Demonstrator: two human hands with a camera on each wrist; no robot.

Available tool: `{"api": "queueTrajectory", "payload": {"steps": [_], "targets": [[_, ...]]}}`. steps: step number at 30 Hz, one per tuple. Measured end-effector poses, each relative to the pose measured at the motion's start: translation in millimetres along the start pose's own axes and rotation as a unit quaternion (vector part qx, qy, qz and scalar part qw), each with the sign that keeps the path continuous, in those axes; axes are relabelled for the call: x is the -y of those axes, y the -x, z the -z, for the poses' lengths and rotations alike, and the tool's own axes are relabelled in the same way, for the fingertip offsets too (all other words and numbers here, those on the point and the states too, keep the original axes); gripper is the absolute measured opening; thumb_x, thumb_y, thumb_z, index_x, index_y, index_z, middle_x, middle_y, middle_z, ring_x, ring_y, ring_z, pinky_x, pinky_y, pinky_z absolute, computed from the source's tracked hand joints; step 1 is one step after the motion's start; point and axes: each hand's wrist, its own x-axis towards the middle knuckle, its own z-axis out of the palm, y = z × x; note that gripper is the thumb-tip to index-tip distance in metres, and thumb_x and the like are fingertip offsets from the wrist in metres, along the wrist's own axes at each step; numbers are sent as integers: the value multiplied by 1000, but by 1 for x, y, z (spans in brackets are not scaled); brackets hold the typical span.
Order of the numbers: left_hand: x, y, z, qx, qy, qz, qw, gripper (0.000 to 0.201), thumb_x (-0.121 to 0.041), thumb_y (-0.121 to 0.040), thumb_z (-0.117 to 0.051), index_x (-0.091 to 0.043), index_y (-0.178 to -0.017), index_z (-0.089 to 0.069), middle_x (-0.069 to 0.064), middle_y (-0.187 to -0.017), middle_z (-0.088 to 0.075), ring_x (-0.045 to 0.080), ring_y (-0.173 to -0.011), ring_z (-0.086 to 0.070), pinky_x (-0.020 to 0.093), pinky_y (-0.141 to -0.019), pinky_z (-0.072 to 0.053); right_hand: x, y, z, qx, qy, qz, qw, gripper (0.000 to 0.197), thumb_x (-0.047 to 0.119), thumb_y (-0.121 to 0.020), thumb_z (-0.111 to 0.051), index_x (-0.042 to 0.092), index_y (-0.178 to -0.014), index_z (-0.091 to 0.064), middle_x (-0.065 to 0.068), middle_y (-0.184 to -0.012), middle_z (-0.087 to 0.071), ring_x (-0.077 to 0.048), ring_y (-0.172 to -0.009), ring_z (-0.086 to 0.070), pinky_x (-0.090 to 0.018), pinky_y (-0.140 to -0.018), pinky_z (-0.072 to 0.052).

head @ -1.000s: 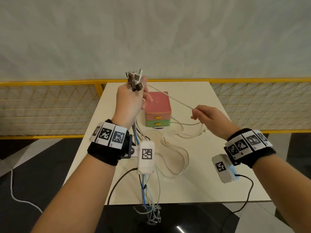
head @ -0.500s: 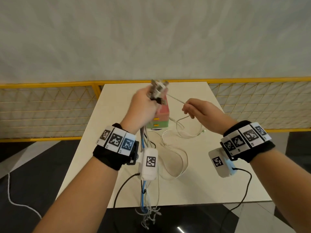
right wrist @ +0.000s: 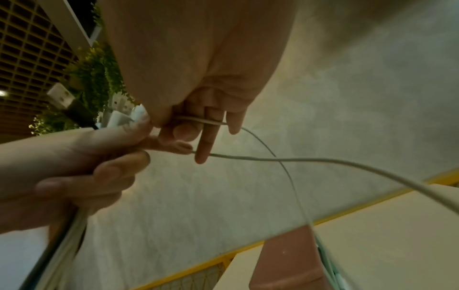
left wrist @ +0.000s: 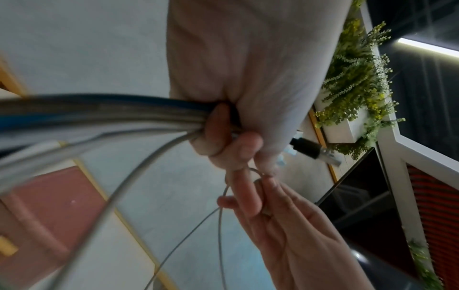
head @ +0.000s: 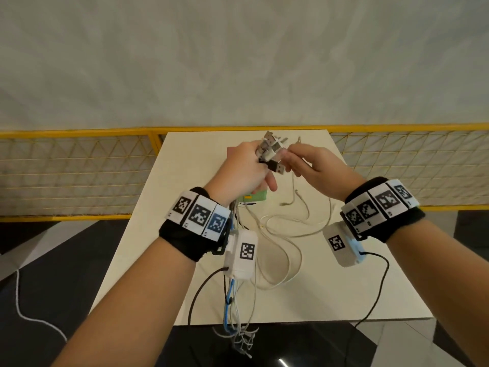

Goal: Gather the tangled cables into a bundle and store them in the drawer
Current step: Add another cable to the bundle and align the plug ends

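My left hand (head: 248,168) is raised over the table and grips a bundle of cables (left wrist: 111,113) in its fist. Several USB plugs (head: 270,149) stick out above the fist, and the tails (head: 238,313) hang past the table's near edge. My right hand (head: 296,157) touches the left one and pinches a thin white cable (right wrist: 198,120) right beside the plugs. That cable runs down to loose white loops (head: 280,234) lying on the table. The drawer unit, pink on top (right wrist: 288,261) and green below (head: 255,198), stands mostly hidden behind my left hand.
The cream table (head: 370,287) is narrow, with dark floor at its near edge and both sides. A yellow mesh fence (head: 79,168) runs behind it below a grey wall. Black leads hang from both wrist cameras.
My left hand has carried the bundle to the right. My right hand has slid left along the white cable, so the taut stretch is gone and the hands now meet.
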Motion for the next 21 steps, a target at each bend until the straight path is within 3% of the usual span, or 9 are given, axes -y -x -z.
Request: {"api": "queueTrajectory", "payload": {"steps": [3,5,7,9,12,14,16,19,21], "targets": [[-2,3,8,-1,-3,-25,1000,23,-25,-95,-60,-23,-119,-60,-8,-83,-71,-2,-48,-61,14,-42,-41,-4,2,5,8,-7,-2,1000,31,26,-101,-38,7,-87,-58,-9,-75,-56,-13,-69,-50,-21,-69,-42],[-5,6,11,22,-17,-31,999,33,-19,-95,-59,-24,-127,-57,-1,-95,-71,-4,-46,-60,11,-37,-36,-4,4,7,10,-13,8,1000,31,27,-101,-38,9,-85,-57,-3,-72,-55,-12,-68,-49,-25,-68,-42],[-5,7,12,20,-64,-37,997,26,-10,-94,-59,-19,-117,-62,5,-81,-71,-7,-42,-55,9,-38,-34,0,5,8,5,-23,28,999,26,27,-100,-40,13,-84,-56,10,-70,-53,-8,-68,-49,-20,-68,-40],[-3,8,12,-35,-70,-40,996,21,-1,-90,-57,-17,-101,-66,-2,-67,-63,-9,-41,-52,6,-38,-31,3,5,10,4,-21,44,999,18,23,-99,-44,16,-90,-58,21,-73,-54,-4,-72,-51,-15,-71,-39],[3,8,14,-136,-91,-42,986,19,0,-87,-57,-17,-85,-65,-2,-71,-62,-2,-54,-60,10,-42,-39,-7,2,12,-3,25,25,999,14,13,-98,-46,13,-98,-59,14,-78,-57,-10,-77,-55,-19,-73,-44],[11,5,16,-171,-108,-41,978,23,4,-81,-56,-10,-91,-71,4,-75,-68,15,-64,-64,30,-55,-53,-16,2,13,-12,58,-20,998,16,9,-97,-44,16,-96,-58,5,-83,-63,-8,-77,-56,-20,-68,-41],[17,4,17,-188,-116,-34,975,28,5,-76,-56,-12,-89,-73,5,-71,-68,28,-68,-64,40,-56,-52,-22,4,14,-23,70,-58,996,15,12,-98,-44,16,-95,-58,3,-87,-66,-6,-78,-57,-19,-67,-41],[18,5,17,-196,-110,-30,974,30,5,-73,-56,-15,-86,-74,4,-72,-69,28,-71,-64,44,-60,-54,-20,8,14,-34,59,-92,993,15,18,-100,-42,18,-97,-56,2,-87,-67,-15,-83,-62,-27,-71,-49],[17,6,17,-195,-75,-33,977,33,5,-77,-60,-19,-95,-74,0,-76,-71,25,-73,-67,36,-61,-55,-8,11,16,-43,15,-111,993,16,19,-101,-39,21,-98,-54,1,-82,-66,-12,-81,-65,-34,-68,-58]]}}
